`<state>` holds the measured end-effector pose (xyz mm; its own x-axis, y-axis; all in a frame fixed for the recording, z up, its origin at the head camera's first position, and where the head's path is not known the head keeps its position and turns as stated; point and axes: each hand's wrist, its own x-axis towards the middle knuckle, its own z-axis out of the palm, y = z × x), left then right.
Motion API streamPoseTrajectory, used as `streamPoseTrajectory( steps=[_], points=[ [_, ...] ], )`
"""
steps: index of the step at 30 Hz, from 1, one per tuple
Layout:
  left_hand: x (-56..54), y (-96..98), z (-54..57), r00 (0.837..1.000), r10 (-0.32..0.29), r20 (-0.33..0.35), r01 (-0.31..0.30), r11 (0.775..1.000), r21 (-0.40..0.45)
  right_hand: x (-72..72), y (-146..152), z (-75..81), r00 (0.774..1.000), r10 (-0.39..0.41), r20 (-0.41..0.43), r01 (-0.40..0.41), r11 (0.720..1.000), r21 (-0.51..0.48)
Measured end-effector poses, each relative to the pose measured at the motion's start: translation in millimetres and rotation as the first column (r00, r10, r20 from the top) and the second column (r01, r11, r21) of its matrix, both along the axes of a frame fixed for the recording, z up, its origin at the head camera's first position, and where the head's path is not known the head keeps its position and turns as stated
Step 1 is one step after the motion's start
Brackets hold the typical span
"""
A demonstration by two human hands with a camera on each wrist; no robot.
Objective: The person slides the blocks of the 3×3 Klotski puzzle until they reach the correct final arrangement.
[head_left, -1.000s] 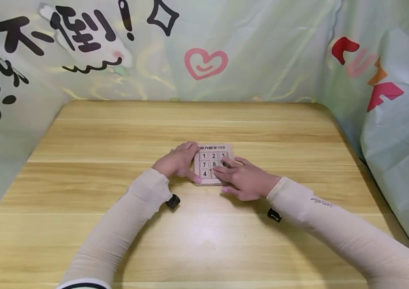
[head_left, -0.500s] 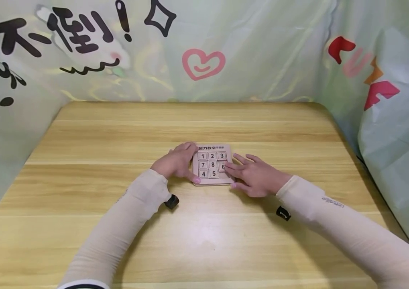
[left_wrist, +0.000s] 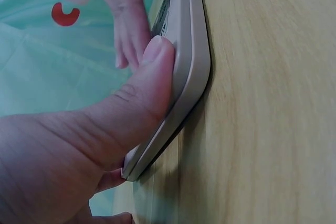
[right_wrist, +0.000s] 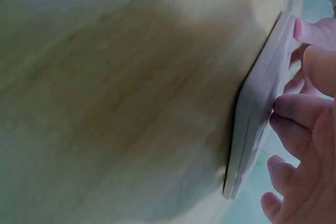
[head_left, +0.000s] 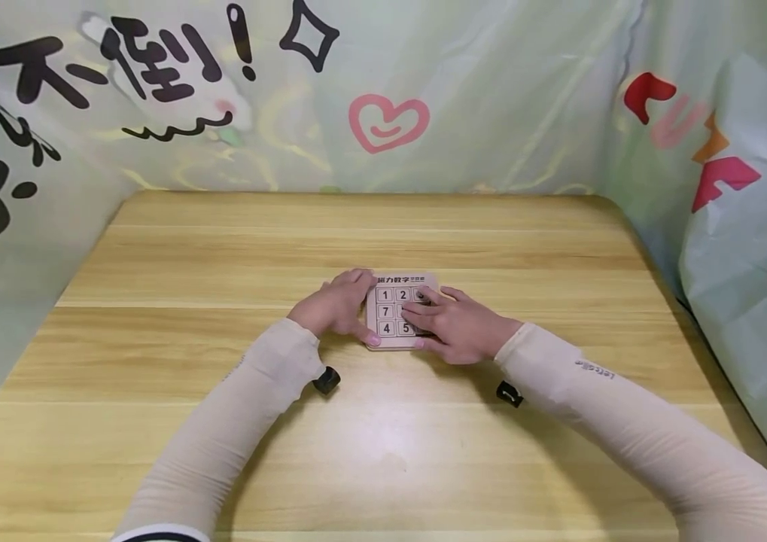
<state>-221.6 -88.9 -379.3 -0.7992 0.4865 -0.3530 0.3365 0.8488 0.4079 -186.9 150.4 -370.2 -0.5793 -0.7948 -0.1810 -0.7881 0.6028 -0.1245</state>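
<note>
A number slide puzzle (head_left: 393, 347) with a pale frame lies flat on the table in the head view. Its tiles 1, 2, 7, 4 and 5 show; the right column is mostly covered. My left hand (head_left: 339, 303) holds the frame's left side, thumb on the near corner and fingers by the far corner. The left wrist view has that thumb (left_wrist: 155, 74) pressed against the frame's rounded corner. Over the right part of the puzzle lies my right hand (head_left: 459, 328), fingers extended onto the tiles. Two of its fingertips (right_wrist: 281, 106) touch the puzzle's top in the right wrist view.
The wood-grain table (head_left: 220, 248) spreads around the puzzle on every side. A pale printed cloth (head_left: 505, 98) hangs behind it and along both sides. Small black devices (head_left: 327, 380) sit beneath both wrists.
My right hand shifted right, uncovering the right column with the 6 tile a little low, then came back left over the tiles. A dark gap now shows right of tile 5. My left hand stayed put.
</note>
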Motion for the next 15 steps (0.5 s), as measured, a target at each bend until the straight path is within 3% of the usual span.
streamPoseTrajectory(
  steps=[8,15],
  points=[
    [0.4,0.1,2.1,1.000,0.008,0.005,-0.008,1.000,0.002,-1.0,11.0,0.0,0.999,-0.044,0.001,0.044,0.999,0.022],
    [0.5,0.6,1.4,1.000,0.000,0.008,0.000,1.000,-0.006,-0.4,1.1,-3.0,1.000,0.001,-0.003,-0.001,1.000,-0.018]
  ],
)
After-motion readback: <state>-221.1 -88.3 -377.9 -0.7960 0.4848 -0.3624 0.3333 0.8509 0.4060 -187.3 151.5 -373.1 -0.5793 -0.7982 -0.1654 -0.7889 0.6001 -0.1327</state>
